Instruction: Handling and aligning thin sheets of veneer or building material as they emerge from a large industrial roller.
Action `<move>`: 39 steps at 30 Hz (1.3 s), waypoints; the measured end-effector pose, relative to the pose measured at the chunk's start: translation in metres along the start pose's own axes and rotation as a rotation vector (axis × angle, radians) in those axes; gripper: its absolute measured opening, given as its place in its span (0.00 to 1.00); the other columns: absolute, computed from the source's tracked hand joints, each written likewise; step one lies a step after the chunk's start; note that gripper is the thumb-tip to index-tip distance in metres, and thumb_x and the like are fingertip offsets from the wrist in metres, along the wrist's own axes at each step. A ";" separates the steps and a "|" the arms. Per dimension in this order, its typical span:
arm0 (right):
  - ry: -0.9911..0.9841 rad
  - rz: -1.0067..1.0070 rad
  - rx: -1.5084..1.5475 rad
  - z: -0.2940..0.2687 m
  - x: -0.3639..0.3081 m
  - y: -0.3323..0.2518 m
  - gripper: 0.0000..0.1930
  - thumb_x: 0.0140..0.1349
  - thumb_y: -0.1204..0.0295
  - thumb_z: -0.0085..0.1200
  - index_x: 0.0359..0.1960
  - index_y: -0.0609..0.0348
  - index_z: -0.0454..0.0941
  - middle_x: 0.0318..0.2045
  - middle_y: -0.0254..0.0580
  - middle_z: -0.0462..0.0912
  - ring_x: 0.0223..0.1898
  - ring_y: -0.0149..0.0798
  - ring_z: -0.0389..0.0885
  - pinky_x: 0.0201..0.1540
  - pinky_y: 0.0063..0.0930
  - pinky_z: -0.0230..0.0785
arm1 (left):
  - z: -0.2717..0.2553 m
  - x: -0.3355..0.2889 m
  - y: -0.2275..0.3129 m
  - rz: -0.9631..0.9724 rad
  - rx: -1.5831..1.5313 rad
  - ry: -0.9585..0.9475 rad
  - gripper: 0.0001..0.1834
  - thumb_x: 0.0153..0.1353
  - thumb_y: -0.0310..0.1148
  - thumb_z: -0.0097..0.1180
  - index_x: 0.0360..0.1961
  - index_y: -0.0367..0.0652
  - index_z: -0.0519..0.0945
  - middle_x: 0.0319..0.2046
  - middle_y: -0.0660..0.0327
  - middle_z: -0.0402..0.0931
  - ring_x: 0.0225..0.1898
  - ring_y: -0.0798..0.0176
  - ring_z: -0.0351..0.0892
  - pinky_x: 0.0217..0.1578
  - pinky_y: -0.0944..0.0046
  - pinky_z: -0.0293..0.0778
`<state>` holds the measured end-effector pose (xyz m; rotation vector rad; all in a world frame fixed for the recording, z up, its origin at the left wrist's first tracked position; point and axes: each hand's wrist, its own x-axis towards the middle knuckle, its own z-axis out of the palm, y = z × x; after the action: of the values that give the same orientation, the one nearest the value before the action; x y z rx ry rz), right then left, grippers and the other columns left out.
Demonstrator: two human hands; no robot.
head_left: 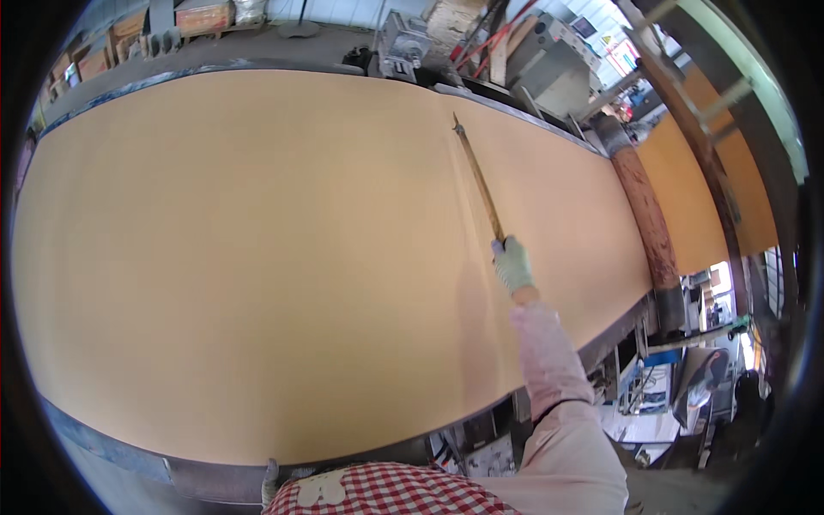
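Observation:
My right hand [513,264], in a pale green-white glove, is closed around the lower end of a long wooden stick [481,180]. The stick slants up and away over a broad tan sheet [257,257], and its far end carries a thin, dark, pointed metal tip [457,124]. A soft shadow of stick and arm falls on the sheet, left of them. At the near edge, beside the red checked apron, a small part of my left hand [270,479] shows in a greyish glove; its fingers cannot be made out.
A reddish-brown roller [645,210] crosses the sheet's right end, with orange-tan material [682,197] beyond it. Dark frame bars [699,142] rise at the right. Grey machinery [554,64] stands past the far edge; wrapped stacks [204,17] sit at the far left.

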<state>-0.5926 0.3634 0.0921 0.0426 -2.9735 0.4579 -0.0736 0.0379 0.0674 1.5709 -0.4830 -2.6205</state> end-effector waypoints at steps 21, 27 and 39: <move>-1.015 0.077 -0.290 -0.208 -0.156 -0.195 0.04 0.47 0.76 0.45 0.20 0.63 0.71 0.12 0.41 0.72 0.12 0.35 0.73 0.13 0.30 0.63 | -0.101 0.003 0.110 0.537 -0.014 0.158 0.20 0.56 0.47 0.53 0.43 0.45 0.74 0.36 0.68 0.75 0.34 0.72 0.72 0.31 0.71 0.67; -1.179 0.059 -0.569 -0.287 -0.413 -0.173 0.08 0.57 0.73 0.43 0.34 0.64 0.73 0.15 0.44 0.74 0.16 0.35 0.73 0.18 0.33 0.65 | -0.177 0.039 0.181 0.620 0.004 0.267 0.15 0.53 0.48 0.57 0.20 0.52 0.73 0.08 0.73 0.60 0.07 0.77 0.52 0.09 0.75 0.51; -0.629 0.405 0.367 -0.324 -0.548 -0.096 0.06 0.51 0.74 0.55 0.27 0.62 0.72 0.16 0.26 0.68 0.18 0.20 0.62 0.20 0.17 0.56 | -0.146 -0.013 0.094 0.651 0.450 0.173 0.11 0.55 0.37 0.53 0.27 0.39 0.77 0.23 0.63 0.71 0.24 0.70 0.65 0.26 0.68 0.66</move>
<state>-0.0038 0.3740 0.3530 -0.4714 -3.4478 1.2418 0.0487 -0.0835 0.0419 1.3857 -1.3680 -1.9483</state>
